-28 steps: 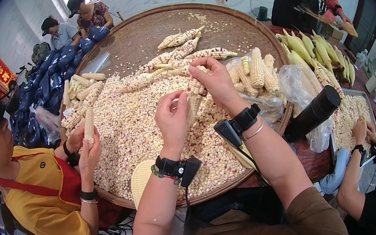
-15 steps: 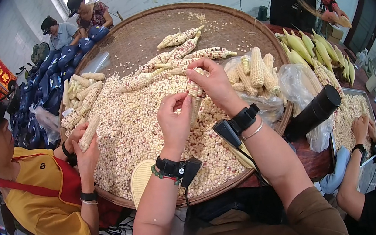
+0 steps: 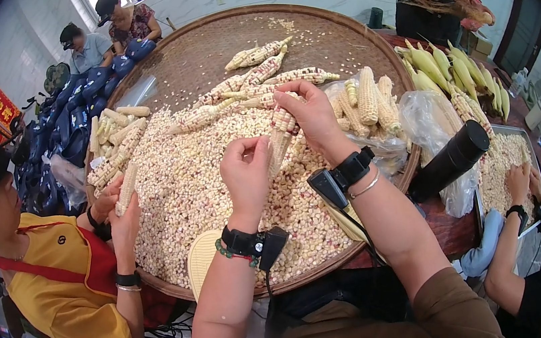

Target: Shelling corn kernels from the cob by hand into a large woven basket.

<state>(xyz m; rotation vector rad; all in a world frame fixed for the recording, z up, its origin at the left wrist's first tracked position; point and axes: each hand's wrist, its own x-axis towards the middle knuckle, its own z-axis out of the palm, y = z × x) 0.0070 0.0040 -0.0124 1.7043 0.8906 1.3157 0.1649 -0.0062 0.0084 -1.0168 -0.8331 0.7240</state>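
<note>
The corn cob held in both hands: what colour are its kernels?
In the head view, the corn cob shows pale cream kernels speckled with purplish red.

Black cylinder [image 3: 448,160], husked green corn [image 3: 451,72], plastic bag [image 3: 429,115].

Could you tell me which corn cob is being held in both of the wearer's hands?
The speckled cob between left hand and right hand; others lie loose.

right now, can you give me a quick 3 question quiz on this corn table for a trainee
1. True or false: both hands, left hand and right hand, are on one corn cob.
2. What fills the round woven tray? A) loose kernels B) rice C) beans
3. Fill in: the unhusked green ears lie to the person's ____.

Key: 1 true; 2 A; 3 right
</note>
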